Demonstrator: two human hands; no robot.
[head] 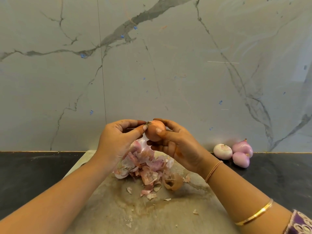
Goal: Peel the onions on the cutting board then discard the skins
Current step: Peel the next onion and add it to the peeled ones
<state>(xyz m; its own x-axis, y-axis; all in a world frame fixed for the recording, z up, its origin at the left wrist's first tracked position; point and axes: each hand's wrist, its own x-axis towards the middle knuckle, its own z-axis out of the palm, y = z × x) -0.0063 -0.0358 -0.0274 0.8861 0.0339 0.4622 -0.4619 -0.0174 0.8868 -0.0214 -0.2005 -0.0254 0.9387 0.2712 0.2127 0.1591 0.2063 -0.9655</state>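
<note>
From my remote seat, a grey veined marble wall [185, 65] fills the upper two thirds of the frame. Below it a black counter [33, 174] runs across, and a pale, stained cutting board [118, 208] takes the lower centre. Both forearms reach up from the bottom corners and meet at mid-frame above the board. There my right hand [179, 146] cups a brown onion [154, 130], thumb on its front and fingers curled behind and under it. My left hand [116, 141] pinches the onion's root tuft between thumb and forefinger. Under the hands, a heap of pink and brown skins [146, 168] lies on the board. Three peeled onions [222, 151] sit touching one another on the counter at centre right, against the wall. A gold bangle [255, 215] rings the right forearm at lower right, and small skin scraps [195, 211] dot the board near the bottom
</note>
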